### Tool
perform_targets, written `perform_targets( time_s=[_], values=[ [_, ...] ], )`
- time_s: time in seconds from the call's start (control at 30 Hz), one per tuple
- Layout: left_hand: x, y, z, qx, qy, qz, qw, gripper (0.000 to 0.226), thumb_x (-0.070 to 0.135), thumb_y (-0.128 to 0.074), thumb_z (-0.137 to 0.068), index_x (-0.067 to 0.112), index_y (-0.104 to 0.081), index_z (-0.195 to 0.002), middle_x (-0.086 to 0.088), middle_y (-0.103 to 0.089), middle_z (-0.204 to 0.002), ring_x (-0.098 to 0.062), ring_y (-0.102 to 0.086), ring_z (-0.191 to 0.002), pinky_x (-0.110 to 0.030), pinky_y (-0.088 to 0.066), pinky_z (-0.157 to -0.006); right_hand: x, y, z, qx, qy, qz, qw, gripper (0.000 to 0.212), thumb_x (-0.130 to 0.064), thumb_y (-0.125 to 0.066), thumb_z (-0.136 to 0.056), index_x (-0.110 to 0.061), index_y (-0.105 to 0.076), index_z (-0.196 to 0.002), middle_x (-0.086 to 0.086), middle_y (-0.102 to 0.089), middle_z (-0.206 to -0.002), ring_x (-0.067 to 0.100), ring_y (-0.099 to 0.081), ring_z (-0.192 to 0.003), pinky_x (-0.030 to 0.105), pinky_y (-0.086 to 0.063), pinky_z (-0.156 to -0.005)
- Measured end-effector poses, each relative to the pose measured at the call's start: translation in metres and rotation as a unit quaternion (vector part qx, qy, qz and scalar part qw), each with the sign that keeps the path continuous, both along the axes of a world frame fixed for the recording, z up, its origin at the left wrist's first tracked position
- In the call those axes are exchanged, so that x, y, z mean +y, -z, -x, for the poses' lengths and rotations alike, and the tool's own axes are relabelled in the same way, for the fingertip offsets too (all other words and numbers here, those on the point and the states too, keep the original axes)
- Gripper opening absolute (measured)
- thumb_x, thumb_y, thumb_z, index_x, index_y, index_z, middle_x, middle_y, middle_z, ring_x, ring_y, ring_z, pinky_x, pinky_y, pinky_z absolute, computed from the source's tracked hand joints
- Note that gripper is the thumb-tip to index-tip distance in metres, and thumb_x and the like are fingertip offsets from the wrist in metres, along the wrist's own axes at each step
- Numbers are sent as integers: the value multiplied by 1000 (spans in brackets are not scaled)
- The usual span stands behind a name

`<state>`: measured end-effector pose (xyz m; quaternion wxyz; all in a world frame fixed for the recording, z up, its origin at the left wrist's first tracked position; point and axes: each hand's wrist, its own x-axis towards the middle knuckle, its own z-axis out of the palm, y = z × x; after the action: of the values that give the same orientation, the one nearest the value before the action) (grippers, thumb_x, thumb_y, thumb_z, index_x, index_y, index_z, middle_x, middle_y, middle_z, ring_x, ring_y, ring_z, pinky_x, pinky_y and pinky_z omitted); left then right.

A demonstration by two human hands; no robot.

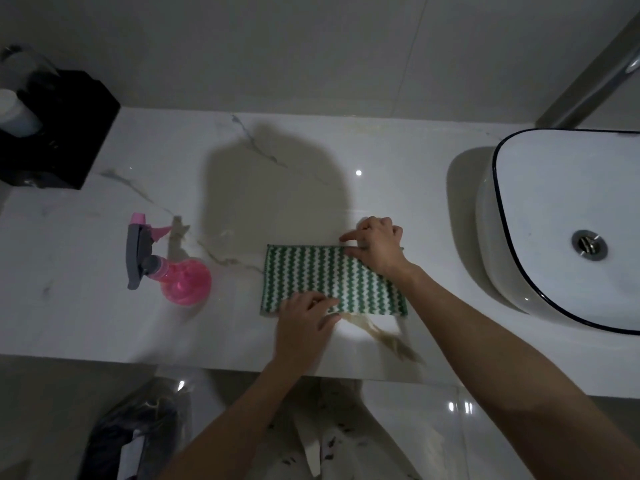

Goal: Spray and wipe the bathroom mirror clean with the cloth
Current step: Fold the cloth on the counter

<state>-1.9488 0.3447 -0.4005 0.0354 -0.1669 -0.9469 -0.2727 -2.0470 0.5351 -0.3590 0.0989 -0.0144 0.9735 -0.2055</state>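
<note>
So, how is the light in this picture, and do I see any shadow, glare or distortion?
Head view: dim overall; a broad dark shadow falls on the marble counter behind the cloth; small bright glare spots dot the counter and floor; the wide lens bends the sink and counter edges; the left hand looks slightly blurred.

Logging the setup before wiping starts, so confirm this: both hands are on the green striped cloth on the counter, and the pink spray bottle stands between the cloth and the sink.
Not quite. In the head view the pink spray bottle stands left of the cloth, on the side away from the sink. Both hands, left and right, are on the cloth.
</note>
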Motion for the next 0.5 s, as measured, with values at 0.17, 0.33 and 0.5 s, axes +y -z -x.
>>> perform_targets(
  time_s=[0.17,0.33,0.5],
  values=[
    [2,1,4,38,13,3,999,24,35,-55,-78,22,-74,-86,0,-66,-87,-15,-46,-84,-31,-30,-76,-4,-1,6,-5,-15,29,999,21,-39,-69,-83,-30,-74,-101,-2,-52,-115,23,-33,-117,26,-11,-80],
    [1,7,5,72,24,-7,997,20,29,-57,-80,21,-76,-83,1,-66,-82,-14,-46,-80,-30,-31,-72,-8,-1,11,-38,-15,29,999,17,-41,-70,-82,-29,-73,-94,-3,-49,-115,21,-30,-116,29,-13,-84],
    [-3,5,5,91,33,-24,995,18,28,-59,-80,21,-76,-83,0,-67,-82,-15,-48,-79,-32,-34,-70,-8,-9,18,-79,-10,54,995,15,-40,-72,-80,-29,-72,-90,-8,-53,-107,19,-30,-116,29,-14,-83]
  ],
)
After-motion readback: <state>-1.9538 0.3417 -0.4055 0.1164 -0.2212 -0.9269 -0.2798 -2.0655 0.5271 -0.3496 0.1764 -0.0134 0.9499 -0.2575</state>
